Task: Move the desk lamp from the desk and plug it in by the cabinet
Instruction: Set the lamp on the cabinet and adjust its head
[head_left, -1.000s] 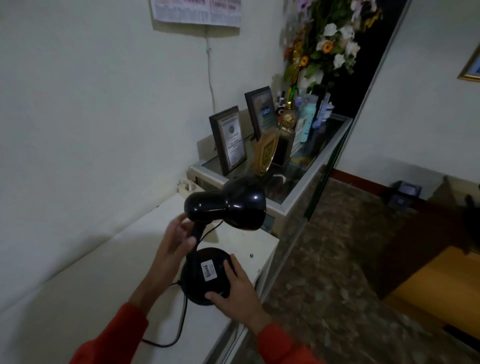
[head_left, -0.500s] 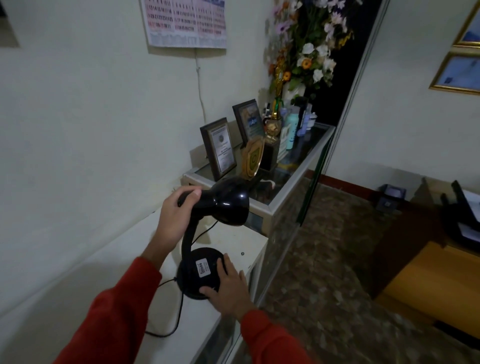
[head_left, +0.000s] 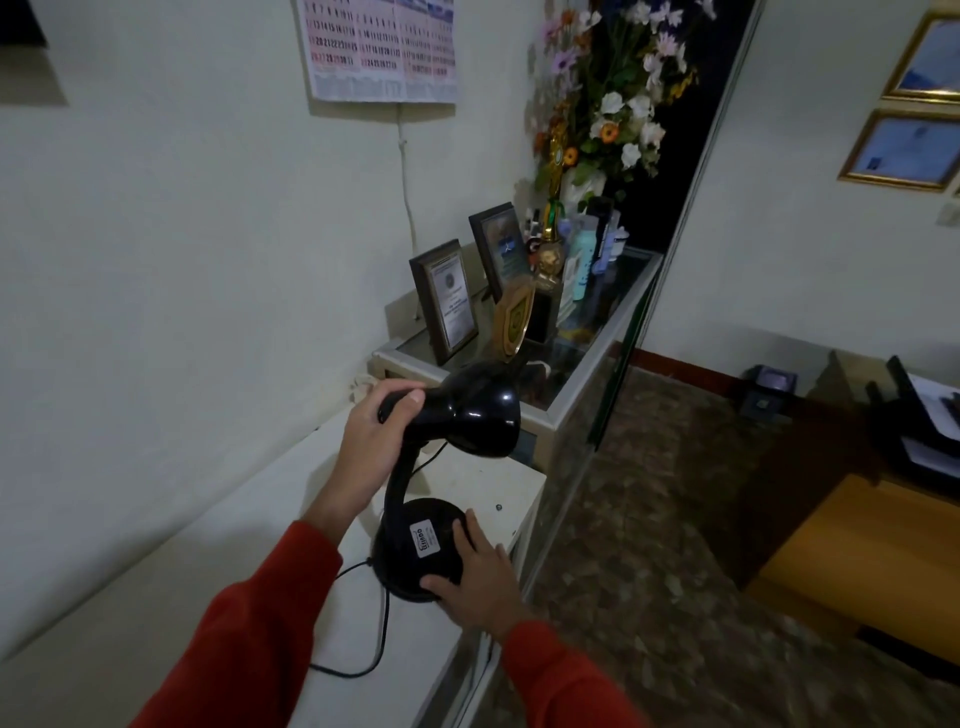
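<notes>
Between both hands (head_left: 371, 441) (gripped): lamp (head_left: 457, 467).

Dim room: pale walls (head_left: 182, 234) carry a calendar (head_left: 379, 49) and gold-framed pictures (head_left: 901, 150); patterned floor (head_left: 649, 519) runs between a glass-topped cabinet (head_left: 587, 374) and wooden furniture (head_left: 852, 545).

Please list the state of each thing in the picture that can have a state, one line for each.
Desk lamp: unlit, upright on the white cabinet top, held by both hands.
Left hand: closed around the back of the lamp head.
Right hand: grip on the edge of the lamp base.
Lamp cord: slack, trailing over the white top; plug not visible.
Framed certificate: standing, leaning back on the glass case.
</notes>
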